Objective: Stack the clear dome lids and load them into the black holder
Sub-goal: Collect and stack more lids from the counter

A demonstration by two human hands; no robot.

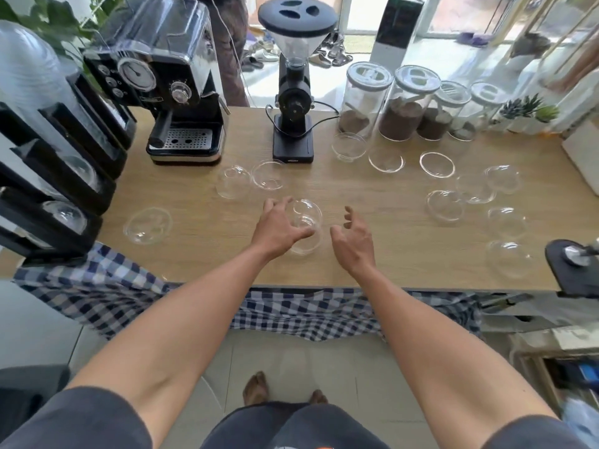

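Clear plastic dome lid sits mid-table, the left hand curled around it. Right hand hovers just beside it, fingers spread, holding nothing.

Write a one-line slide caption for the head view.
Left hand grips a clear dome lid on the wooden table; right hand hovers open beside it, other lids scattered around.

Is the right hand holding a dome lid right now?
No. The right hand hangs open with nothing in it, beside the dome lid that the left hand grips.
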